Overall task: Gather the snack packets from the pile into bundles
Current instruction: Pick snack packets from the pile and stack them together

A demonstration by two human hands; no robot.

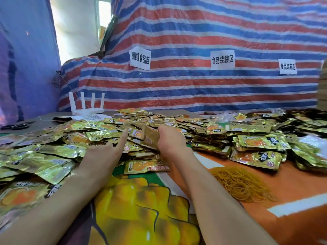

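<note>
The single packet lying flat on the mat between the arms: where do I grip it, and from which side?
Pinch the single packet by its near long edge, coming from the person's side with the left hand. It lies flat, that edge free on the mat, the far edge against the pile; the right hand grips a stack.

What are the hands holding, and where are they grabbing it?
The right hand grips a small stack of snack packets by its right side. The left hand holds nothing; one straight finger reaches into the pile.
</note>
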